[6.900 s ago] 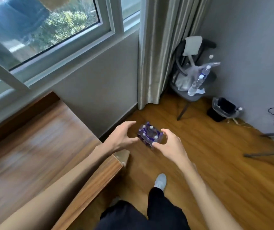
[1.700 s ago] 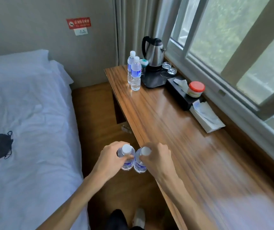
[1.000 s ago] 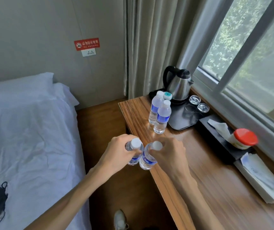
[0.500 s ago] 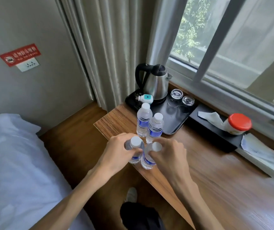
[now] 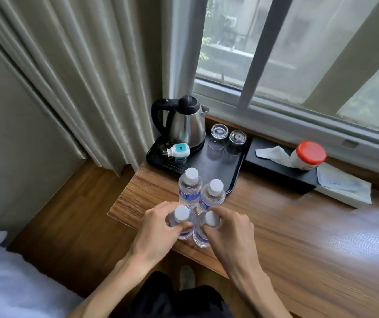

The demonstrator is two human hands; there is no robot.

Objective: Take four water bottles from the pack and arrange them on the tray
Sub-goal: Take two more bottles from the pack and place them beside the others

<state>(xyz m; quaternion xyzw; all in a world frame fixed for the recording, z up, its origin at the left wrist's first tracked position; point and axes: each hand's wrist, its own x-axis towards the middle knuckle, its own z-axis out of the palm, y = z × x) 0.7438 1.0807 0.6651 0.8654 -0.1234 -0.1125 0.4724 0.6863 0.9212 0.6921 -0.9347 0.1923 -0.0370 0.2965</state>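
My left hand (image 5: 158, 228) grips a clear water bottle with a white cap (image 5: 181, 213) by its neck. My right hand (image 5: 232, 230) grips a second such bottle (image 5: 210, 219) right beside it. Both bottles hang over the near edge of the wooden desk. Just beyond them two more bottles (image 5: 190, 188) (image 5: 212, 195) stand upright on the desk, in front of the black tray (image 5: 227, 167). The pack is out of view.
On the tray stand a steel kettle (image 5: 187, 125), two upturned glasses (image 5: 219, 131) and a white-teal plug (image 5: 179, 151). To its right lies a black tissue box (image 5: 280, 171) with a red-lidded jar (image 5: 307, 156). Curtains hang at the back left, a bed at the lower left.
I have walked from the pack on the floor to the desk, one bottle in each hand. Over the last second the two held bottles have come close behind the two standing ones.
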